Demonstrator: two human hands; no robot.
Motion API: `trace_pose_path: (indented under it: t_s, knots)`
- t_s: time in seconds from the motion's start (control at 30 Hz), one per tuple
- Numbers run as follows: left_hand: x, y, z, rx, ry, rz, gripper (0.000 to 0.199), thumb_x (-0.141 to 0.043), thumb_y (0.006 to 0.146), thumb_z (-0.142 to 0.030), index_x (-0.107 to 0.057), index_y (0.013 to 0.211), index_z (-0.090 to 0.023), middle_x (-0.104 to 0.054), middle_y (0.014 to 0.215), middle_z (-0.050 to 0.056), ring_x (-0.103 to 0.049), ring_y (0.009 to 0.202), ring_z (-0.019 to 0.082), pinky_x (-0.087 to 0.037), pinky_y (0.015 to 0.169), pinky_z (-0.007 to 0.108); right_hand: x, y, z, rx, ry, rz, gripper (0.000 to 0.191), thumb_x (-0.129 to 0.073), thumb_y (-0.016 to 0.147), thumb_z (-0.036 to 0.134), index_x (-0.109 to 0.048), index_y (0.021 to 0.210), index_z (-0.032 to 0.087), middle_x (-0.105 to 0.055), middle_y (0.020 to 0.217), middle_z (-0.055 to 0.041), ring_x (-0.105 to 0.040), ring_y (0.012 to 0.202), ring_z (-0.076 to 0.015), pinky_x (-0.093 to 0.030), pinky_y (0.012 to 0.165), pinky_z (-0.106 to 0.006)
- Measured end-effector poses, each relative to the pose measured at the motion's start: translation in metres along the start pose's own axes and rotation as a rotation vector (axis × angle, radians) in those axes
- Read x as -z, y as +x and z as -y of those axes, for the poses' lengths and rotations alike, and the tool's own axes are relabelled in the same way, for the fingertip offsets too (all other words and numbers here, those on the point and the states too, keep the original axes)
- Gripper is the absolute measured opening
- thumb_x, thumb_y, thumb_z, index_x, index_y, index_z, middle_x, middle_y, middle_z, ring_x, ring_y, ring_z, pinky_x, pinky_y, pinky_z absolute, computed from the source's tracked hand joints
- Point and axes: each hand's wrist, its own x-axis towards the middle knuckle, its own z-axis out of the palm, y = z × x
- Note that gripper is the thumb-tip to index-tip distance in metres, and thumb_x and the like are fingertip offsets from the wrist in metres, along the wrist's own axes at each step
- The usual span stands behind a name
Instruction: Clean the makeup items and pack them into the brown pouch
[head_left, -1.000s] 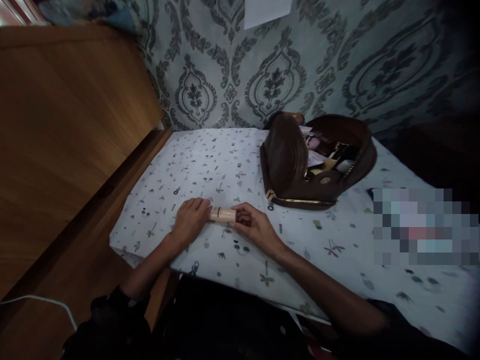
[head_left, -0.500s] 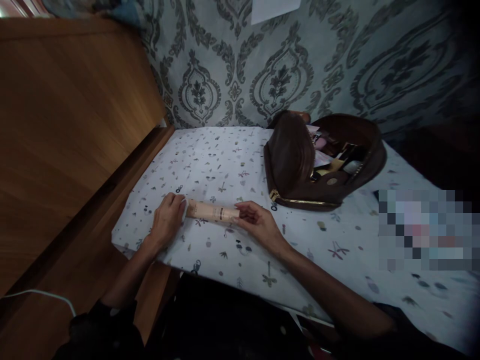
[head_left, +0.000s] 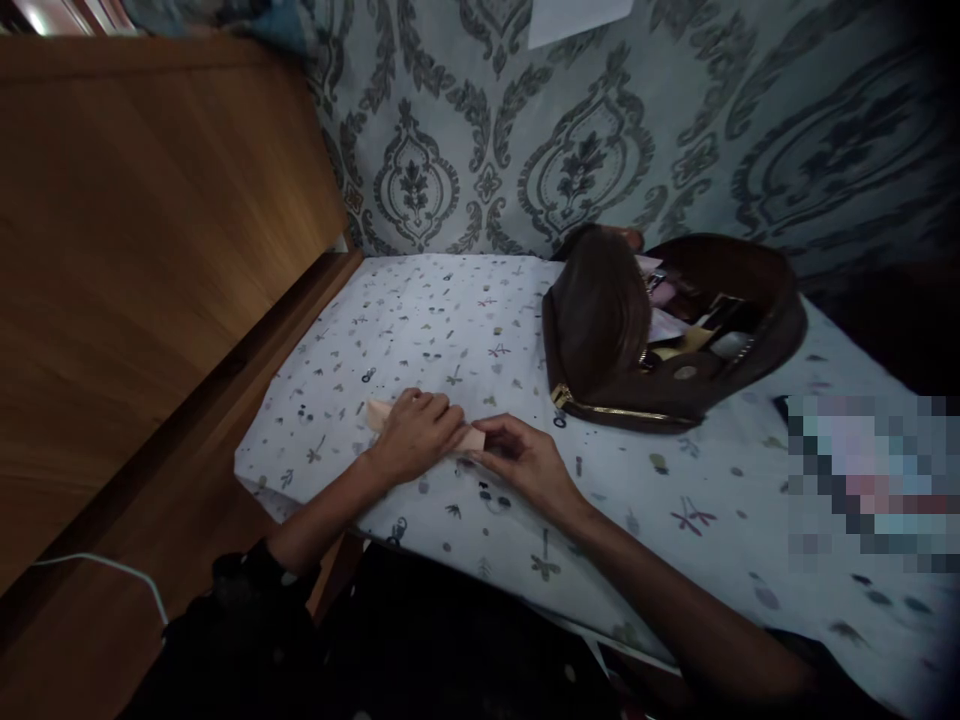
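A beige cosmetic tube (head_left: 376, 412) lies low over the patterned cloth, its flat left end poking out beyond my left hand (head_left: 420, 430). That hand is closed over the tube's middle, palm down, and covers most of its print. Whether anything else is tucked under those fingers is hidden. My right hand (head_left: 521, 455) pinches the tube's right end between thumb and fingers. Behind and to the right stands an open brown toiletry bag (head_left: 592, 310), its gold zip undone, with several small cosmetic items (head_left: 694, 330) inside.
The white cloth (head_left: 442, 310) with small printed motifs covers the table. A wooden panel (head_left: 165, 190) rises along the left, and grey damask fabric (head_left: 487, 130) hangs behind. At the right edge lies a pixelated object (head_left: 870, 480). A white cable (head_left: 112, 565) runs at lower left.
My left hand has slid right from the tube's left end onto its middle, close to my right hand. A white edge seen by its fingers is now hidden. My right hand keeps its pinch.
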Motion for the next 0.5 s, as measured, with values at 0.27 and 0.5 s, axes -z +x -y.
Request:
trace_pose_path:
  t_s: [0.27, 0.5]
  knots:
    - [-0.004, -0.042, 0.059, 0.416, -0.157, 0.129, 0.026, -0.04, 0.1, -0.03, -0.059, 0.085, -0.02, -0.062, 0.082, 0.004, -0.056, 0.072, 0.019, -0.037, 0.068, 0.031, 0.0, -0.001, 0.004, -0.042, -0.031, 0.034, 0.027, -0.075, 0.073, 0.034, -0.067, 0.095, 0.02, -0.074, 0.089, -0.0058, -0.072, 0.083, -0.021, -0.059, 0.082, -0.037]
    - [-0.017, -0.039, 0.067, 0.865, -0.793, -0.118, 0.029, -0.06, 0.085, -0.036, -0.051, 0.062, -0.021, -0.038, 0.054, -0.006, -0.035, 0.056, 0.013, -0.028, 0.06, 0.026, 0.0, -0.003, 0.005, 0.076, -0.177, 0.068, 0.035, -0.075, 0.076, 0.036, -0.068, 0.107, 0.022, -0.072, 0.096, -0.0067, -0.07, 0.087, -0.022, -0.058, 0.081, -0.038]
